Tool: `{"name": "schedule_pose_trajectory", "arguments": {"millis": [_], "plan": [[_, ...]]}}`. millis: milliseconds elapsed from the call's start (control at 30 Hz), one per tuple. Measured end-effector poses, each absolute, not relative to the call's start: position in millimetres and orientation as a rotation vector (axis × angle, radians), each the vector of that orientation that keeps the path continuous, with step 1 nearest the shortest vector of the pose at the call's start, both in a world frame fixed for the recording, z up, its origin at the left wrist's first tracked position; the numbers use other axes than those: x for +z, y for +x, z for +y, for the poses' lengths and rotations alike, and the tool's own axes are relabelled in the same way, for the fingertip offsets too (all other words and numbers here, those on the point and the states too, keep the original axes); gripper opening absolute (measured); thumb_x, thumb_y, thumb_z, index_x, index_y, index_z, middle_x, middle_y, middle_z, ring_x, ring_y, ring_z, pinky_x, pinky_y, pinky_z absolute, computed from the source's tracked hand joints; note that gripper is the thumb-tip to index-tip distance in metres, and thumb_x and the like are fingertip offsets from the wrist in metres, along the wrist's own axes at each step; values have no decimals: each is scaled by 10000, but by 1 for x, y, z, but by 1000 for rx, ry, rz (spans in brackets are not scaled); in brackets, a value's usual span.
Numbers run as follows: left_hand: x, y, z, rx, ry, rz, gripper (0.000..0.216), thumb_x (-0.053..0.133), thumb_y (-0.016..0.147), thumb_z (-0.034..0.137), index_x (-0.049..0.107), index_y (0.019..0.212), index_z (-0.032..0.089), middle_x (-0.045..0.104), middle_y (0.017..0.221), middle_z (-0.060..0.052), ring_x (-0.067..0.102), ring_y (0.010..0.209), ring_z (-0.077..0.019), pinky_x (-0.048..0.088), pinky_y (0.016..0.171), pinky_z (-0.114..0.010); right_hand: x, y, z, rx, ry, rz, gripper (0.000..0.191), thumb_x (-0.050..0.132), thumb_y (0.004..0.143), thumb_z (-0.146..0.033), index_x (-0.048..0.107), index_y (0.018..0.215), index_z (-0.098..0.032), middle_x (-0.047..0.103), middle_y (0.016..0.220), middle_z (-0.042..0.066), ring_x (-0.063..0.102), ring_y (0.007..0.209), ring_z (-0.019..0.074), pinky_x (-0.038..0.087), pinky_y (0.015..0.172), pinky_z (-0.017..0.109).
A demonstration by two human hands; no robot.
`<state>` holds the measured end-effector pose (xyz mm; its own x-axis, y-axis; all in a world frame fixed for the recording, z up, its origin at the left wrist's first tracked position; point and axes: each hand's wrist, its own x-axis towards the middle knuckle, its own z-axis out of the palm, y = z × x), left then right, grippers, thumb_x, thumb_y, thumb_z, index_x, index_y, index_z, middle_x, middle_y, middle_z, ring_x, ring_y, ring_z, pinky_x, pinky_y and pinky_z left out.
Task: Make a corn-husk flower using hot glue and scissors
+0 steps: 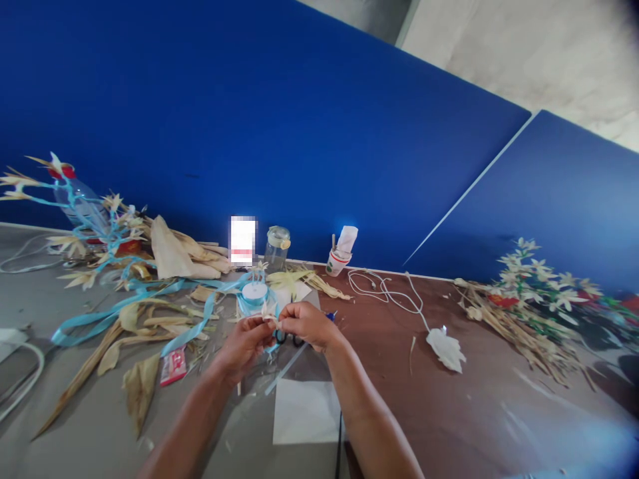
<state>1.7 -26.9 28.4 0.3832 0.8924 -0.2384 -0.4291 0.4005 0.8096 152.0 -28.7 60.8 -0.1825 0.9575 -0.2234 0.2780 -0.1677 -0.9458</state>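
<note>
My left hand (245, 344) and my right hand (308, 324) meet over the table's middle, both pinched on a small pale piece of dried husk (273, 322) held between the fingertips. Just behind the hands sits a spool of light blue ribbon (255, 293), with blue ribbon (124, 305) trailing off to the left. Black scissors (288, 338) lie partly hidden under my right hand. A white sheet of paper (305, 410) lies below my forearms.
Dried corn husks (172, 256) and husk flowers pile up at the left around a plastic bottle (80, 203). A glass jar (276, 247) and a paper cup (339, 260) stand by the blue partition. A white cable (384, 290) and finished flowers (529, 286) lie right.
</note>
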Motion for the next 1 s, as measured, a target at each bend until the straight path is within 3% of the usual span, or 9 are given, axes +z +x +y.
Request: {"name": "schedule_pose_trajectory", "arguments": {"millis": [400,700,1000], "plan": [[30,5,-26,986,800,853,288,833,435,289,661,602,129,578,568,9,460,491,-76,382,509,-222,59,150,-27,1326,-1475,-1528,85,597,677,-171,564,601,-153,400,477,-91,286,455,47,222,453,184],[17,3,-20,1049,972,929,243,760,516,351,636,575,151,540,539,14,448,509,-102,362,524,-235,59,149,-28,1338,-1482,-1504,71,589,666,-158,559,602,-160,403,469,-95,282,441,51,217,455,193],[20,4,-22,1114,1046,966,148,694,550,285,617,564,160,527,527,31,452,531,-107,355,555,-235,60,148,-28,1307,-1450,-1500,70,587,658,-150,555,597,-157,417,496,-87,313,468,52,242,478,186]]}}
